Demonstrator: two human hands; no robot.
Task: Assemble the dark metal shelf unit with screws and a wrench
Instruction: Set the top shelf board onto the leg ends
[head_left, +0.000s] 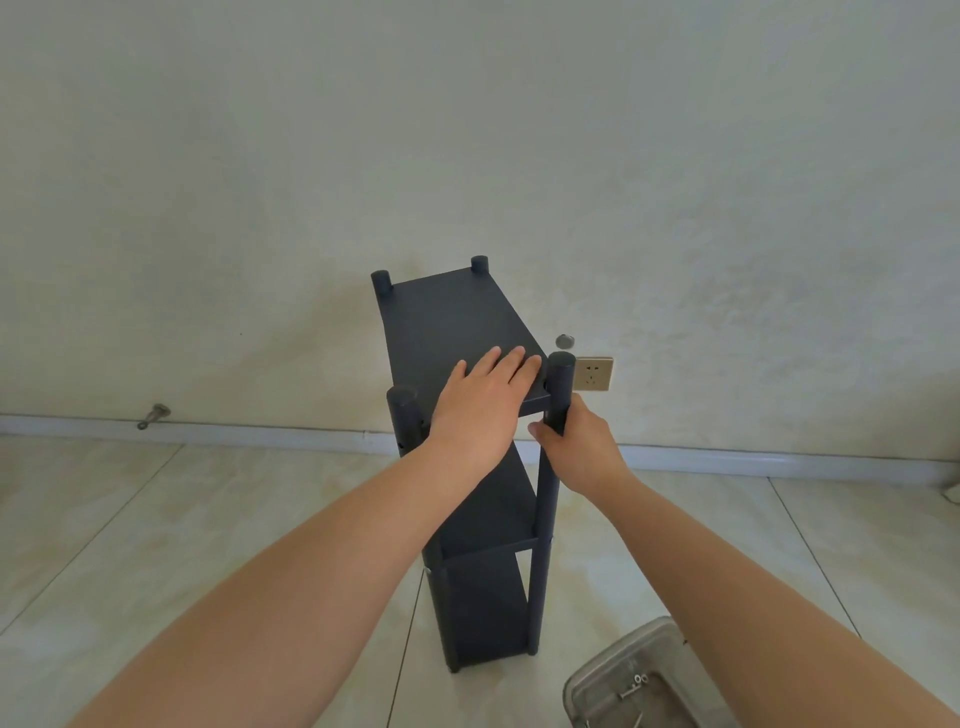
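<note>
At centre frame, a post of the shelf unit is gripped by the right hand, while the top shelf is pressed flat by the open left hand. Aligning seems underway; next, a screw from the tray at lower right is likely needed.

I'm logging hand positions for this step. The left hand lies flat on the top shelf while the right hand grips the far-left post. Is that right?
Not quite. The head view shows the right hand gripping the near-right post, not the far-left one. The rest holds: the left hand lies flat on the top shelf.
</note>
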